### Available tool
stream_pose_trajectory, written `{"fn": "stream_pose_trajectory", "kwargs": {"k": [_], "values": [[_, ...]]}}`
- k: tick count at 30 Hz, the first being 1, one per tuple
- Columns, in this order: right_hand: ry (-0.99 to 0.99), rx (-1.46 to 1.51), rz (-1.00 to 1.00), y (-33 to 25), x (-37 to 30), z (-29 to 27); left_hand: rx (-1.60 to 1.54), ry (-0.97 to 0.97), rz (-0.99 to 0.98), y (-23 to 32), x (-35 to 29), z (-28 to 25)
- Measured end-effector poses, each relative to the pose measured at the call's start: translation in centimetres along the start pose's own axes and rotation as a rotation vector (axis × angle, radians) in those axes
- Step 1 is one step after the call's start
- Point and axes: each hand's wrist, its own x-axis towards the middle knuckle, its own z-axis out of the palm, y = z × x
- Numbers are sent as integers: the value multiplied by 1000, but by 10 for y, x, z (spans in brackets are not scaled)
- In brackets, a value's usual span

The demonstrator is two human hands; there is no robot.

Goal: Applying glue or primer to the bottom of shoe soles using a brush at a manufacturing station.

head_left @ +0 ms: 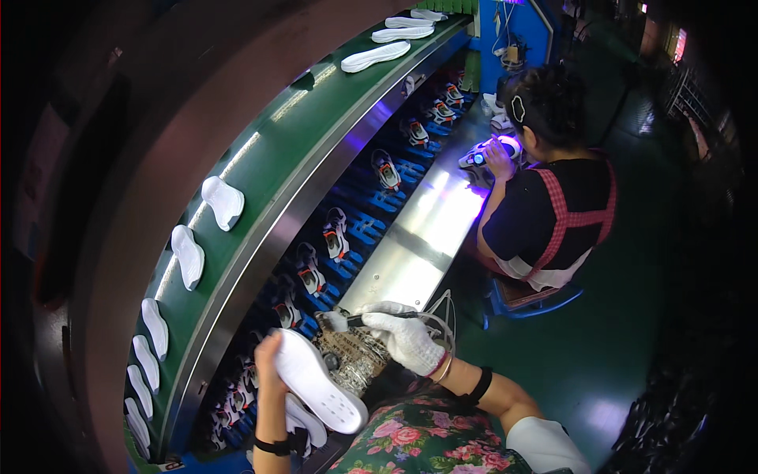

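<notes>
My bare left hand (269, 365) grips a white shoe sole (317, 381) near its upper end, the sole slanting down to the right. My right hand (404, 338), in a white knit glove, is closed around a dark-handled brush (336, 321) with pale bristles. Those bristles are just above the sole's upper end; whether they touch it I cannot tell. A thin hose runs by the right wrist. Below the brush stands a crusted, stained holder (351, 354) partly wrapped in foil. More white soles (306, 420) lie beneath the held one, half hidden.
A green conveyor belt (260, 162) on the left carries several white soles. Under it, several shoe uppers (335, 235) sit along a lower line of blue supports. A metal bench (403, 272) stretches ahead. On the right, a seated co-worker (545, 189) holds a shoe under violet light.
</notes>
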Motion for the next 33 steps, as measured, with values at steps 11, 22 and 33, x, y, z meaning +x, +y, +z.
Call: {"fn": "stream_pose_trajectory", "kwargs": {"k": [11,22,33], "values": [[-134,-273,124,25,-37,56,-600,-407,-684,-116,-101,-11],[-365,-703,-285,16,-47,89,-947,-350,-169,-72,-91,35],[-487,-1215,-975,23,-38,116,-1057,-475,38,-57,-110,44]]}}
